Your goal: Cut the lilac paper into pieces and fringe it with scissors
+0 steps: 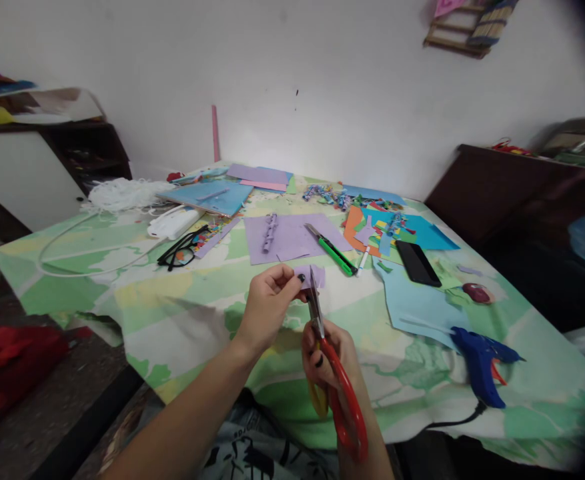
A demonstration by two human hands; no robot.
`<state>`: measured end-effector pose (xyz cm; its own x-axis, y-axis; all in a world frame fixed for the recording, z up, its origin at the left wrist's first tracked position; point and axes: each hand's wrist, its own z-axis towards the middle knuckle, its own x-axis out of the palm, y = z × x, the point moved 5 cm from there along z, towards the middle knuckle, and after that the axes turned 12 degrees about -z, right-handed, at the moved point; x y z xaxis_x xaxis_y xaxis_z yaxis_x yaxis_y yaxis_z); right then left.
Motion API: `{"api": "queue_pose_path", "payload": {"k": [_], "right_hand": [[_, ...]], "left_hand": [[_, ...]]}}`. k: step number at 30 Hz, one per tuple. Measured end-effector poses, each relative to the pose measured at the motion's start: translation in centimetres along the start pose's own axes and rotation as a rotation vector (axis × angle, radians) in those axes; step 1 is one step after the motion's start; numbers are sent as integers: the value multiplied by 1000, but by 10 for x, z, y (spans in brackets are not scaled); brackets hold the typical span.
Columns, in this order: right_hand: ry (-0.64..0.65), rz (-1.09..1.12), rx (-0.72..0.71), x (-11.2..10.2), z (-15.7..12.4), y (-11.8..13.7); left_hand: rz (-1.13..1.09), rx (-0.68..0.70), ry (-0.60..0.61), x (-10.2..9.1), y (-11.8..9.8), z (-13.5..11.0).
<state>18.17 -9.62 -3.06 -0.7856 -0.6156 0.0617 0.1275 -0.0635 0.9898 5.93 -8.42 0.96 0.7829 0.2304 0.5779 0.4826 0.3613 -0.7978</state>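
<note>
My left hand (268, 308) pinches a small piece of purple paper (315, 276) above the near edge of the table. My right hand (330, 359) grips red-handled scissors (333, 373), fingers through the loops. The blades point up and away, and they meet the purple piece right beside my left thumb. Both hands hover over the green patterned tablecloth (182, 313).
On the table lie purple sheets (292, 237), a green utility knife (333, 252), a white marker (363, 261), black glasses (182, 249), a black phone (417, 263), light blue paper (415, 300), a blue glue gun (482, 360) and coloured scraps (387, 227). Dark cabinets stand left and right.
</note>
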Motion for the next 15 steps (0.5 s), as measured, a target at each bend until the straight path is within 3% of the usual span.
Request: {"api": "queue_pose_path", "payload": {"k": [15], "right_hand": [[4,56,-17,4,-1,6]], "left_hand": [[-37,8,4,2,-2,-1]]}}
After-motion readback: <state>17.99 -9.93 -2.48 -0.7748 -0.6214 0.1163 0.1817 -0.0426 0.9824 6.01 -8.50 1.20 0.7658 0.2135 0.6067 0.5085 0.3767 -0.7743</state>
